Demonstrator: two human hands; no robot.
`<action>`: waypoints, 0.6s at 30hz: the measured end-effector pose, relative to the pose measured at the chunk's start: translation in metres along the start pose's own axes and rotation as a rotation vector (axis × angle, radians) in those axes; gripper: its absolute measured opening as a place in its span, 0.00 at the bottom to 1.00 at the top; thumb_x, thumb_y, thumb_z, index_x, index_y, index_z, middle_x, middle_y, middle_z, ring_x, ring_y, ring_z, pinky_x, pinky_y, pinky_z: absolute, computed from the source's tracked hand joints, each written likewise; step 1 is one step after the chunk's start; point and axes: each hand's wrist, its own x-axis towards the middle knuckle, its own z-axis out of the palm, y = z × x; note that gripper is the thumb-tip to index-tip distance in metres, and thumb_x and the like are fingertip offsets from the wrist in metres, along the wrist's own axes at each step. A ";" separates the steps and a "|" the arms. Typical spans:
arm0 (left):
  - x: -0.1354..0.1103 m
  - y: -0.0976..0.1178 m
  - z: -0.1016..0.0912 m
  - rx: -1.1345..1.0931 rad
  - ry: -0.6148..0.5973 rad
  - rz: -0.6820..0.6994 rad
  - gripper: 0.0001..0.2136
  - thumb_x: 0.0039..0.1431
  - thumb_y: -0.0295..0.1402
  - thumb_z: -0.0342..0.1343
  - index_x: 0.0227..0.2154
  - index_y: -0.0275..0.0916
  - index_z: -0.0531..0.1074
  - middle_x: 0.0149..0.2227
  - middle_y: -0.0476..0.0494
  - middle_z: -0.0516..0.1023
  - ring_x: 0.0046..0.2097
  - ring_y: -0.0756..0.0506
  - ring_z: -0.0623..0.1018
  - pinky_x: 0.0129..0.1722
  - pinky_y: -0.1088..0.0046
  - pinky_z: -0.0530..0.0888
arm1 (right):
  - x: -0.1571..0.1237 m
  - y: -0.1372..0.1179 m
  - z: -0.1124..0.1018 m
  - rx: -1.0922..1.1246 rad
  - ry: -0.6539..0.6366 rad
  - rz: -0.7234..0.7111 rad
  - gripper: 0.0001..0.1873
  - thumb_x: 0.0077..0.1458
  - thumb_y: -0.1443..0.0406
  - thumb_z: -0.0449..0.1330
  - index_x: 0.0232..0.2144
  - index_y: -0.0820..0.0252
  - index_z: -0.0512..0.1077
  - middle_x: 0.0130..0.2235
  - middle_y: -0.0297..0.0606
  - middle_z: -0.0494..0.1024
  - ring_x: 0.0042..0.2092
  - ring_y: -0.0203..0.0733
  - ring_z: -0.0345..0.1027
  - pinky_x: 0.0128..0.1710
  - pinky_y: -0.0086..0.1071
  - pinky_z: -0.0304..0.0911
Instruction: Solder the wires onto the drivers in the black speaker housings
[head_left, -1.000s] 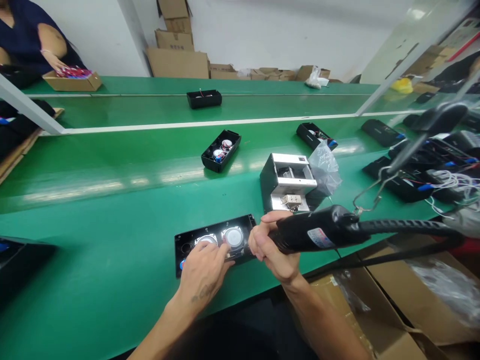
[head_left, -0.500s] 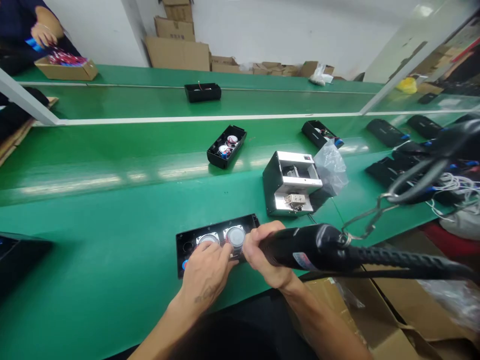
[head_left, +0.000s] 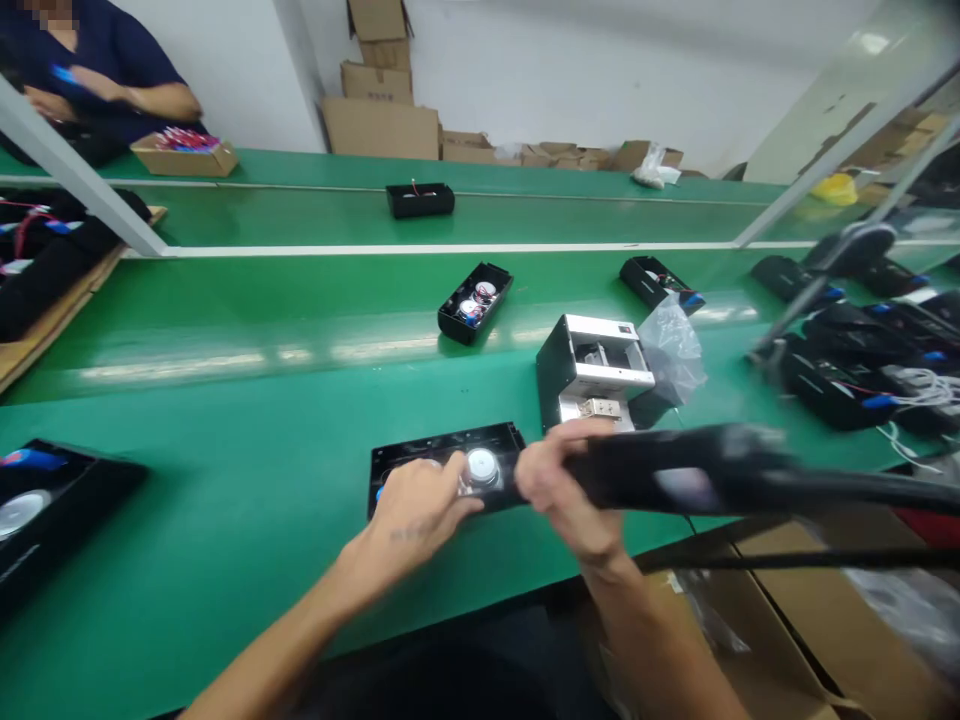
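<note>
Left hand (head_left: 417,502): fingers holding speaker housing (head_left: 444,446); right hand (head_left: 564,488): fingers around electric screwdriver (head_left: 637,468); likely fastening, steady alignment needed next.

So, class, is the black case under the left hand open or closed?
Open: the black case shows its inside, with a round silvery part visible beside the left hand.

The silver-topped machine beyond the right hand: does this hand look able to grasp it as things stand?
Probably not: the machine is close, but the right hand is wrapped around the black tool, so not free.
</note>
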 end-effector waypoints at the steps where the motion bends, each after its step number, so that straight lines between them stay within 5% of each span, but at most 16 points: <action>1: 0.012 -0.005 -0.015 -0.131 -0.106 -0.060 0.14 0.69 0.47 0.53 0.46 0.42 0.68 0.35 0.47 0.80 0.35 0.43 0.76 0.36 0.67 0.65 | 0.008 -0.009 -0.004 0.045 0.088 -0.063 0.14 0.62 0.65 0.63 0.48 0.50 0.65 0.20 0.19 0.64 0.20 0.32 0.60 0.25 0.30 0.63; 3: 0.041 -0.019 -0.043 -0.421 -0.341 -0.167 0.13 0.65 0.46 0.56 0.46 0.44 0.69 0.35 0.50 0.79 0.36 0.45 0.75 0.37 0.69 0.65 | 0.021 -0.022 -0.021 0.060 0.278 -0.137 0.17 0.59 0.68 0.65 0.49 0.52 0.67 0.19 0.19 0.63 0.19 0.31 0.57 0.24 0.29 0.61; 7: 0.089 -0.050 -0.076 -0.531 -0.420 -0.292 0.16 0.54 0.47 0.62 0.40 0.44 0.73 0.33 0.51 0.75 0.34 0.47 0.71 0.32 0.71 0.63 | 0.021 -0.004 -0.074 -0.118 0.490 0.004 0.25 0.50 0.64 0.73 0.50 0.57 0.71 0.24 0.24 0.70 0.23 0.33 0.64 0.25 0.30 0.63; 10: 0.103 -0.063 -0.076 -0.591 -0.429 -0.334 0.17 0.48 0.48 0.63 0.37 0.43 0.72 0.33 0.51 0.73 0.33 0.47 0.70 0.30 0.72 0.62 | 0.000 0.031 -0.108 -0.353 0.521 0.153 0.30 0.47 0.58 0.75 0.50 0.60 0.72 0.36 0.36 0.80 0.36 0.42 0.76 0.42 0.41 0.73; 13: 0.105 -0.066 -0.070 -0.637 -0.440 -0.342 0.19 0.45 0.49 0.66 0.35 0.42 0.72 0.31 0.51 0.72 0.32 0.48 0.69 0.28 0.72 0.60 | -0.023 0.059 -0.125 -0.474 0.526 0.173 0.43 0.45 0.56 0.76 0.59 0.59 0.65 0.53 0.47 0.77 0.57 0.56 0.73 0.64 0.59 0.62; 18: 0.105 -0.069 -0.065 -0.647 -0.455 -0.352 0.21 0.44 0.50 0.68 0.37 0.43 0.74 0.33 0.51 0.74 0.32 0.49 0.70 0.28 0.72 0.61 | -0.053 0.085 -0.122 -0.603 0.622 0.005 0.45 0.45 0.55 0.75 0.62 0.59 0.64 0.59 0.50 0.70 0.63 0.58 0.66 0.67 0.61 0.56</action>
